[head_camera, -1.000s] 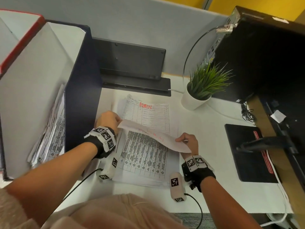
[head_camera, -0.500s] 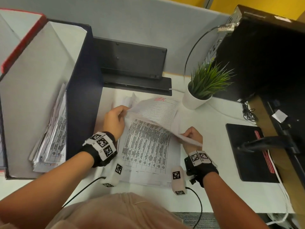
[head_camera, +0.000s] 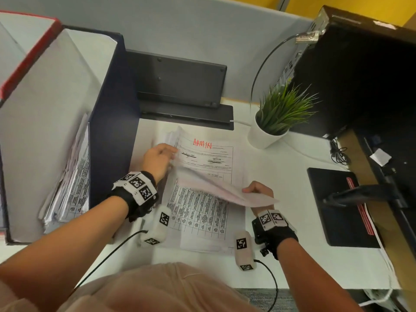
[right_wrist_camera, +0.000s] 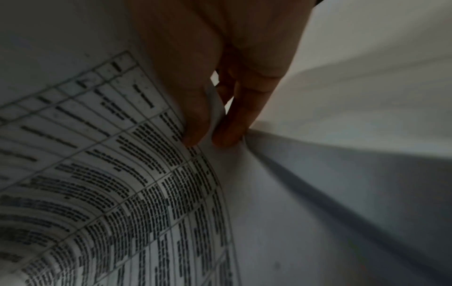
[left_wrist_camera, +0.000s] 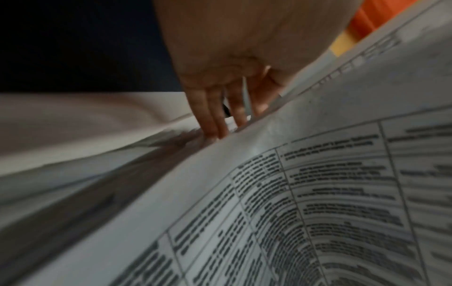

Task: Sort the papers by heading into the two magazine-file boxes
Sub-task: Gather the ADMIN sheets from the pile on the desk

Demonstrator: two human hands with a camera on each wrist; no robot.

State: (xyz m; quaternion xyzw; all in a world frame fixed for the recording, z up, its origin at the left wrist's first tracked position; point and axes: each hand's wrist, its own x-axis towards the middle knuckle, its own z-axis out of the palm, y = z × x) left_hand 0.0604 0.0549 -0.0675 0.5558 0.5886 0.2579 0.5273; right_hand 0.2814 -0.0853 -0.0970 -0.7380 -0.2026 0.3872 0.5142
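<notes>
You are partway through the sort. The blue box (head_camera: 112,113) at your left already holds a thick batch of papers (head_camera: 67,183) leaning inside it, while the red box (head_camera: 27,57) beyond it shows only its rim, so what it holds cannot be told. A stack (head_camera: 202,212) remains on the table (head_camera: 281,176) in front of you, and it looks several sheets deep, so a fair share of the work is left. Your right hand (head_camera: 258,191) pinches the near right edge of a lifted sheet (head_camera: 216,188) between thumb and fingers (right_wrist_camera: 229,133), curling it up off the stack. Your left hand (head_camera: 157,161) is at the far left side of the stack, its fingers (left_wrist_camera: 215,123) fairly straight and pressed in among the page edges; it grips nothing that you can see clearly. Under the lifted sheet, at the far end, a page (head_camera: 209,158) bears ADMIN in red handwriting, and nearer you a printed table shows. The lifted sheet's own heading is hidden from here, so which box it belongs in cannot be judged yet. Read each heading before you carry anything left to the boxes.
</notes>
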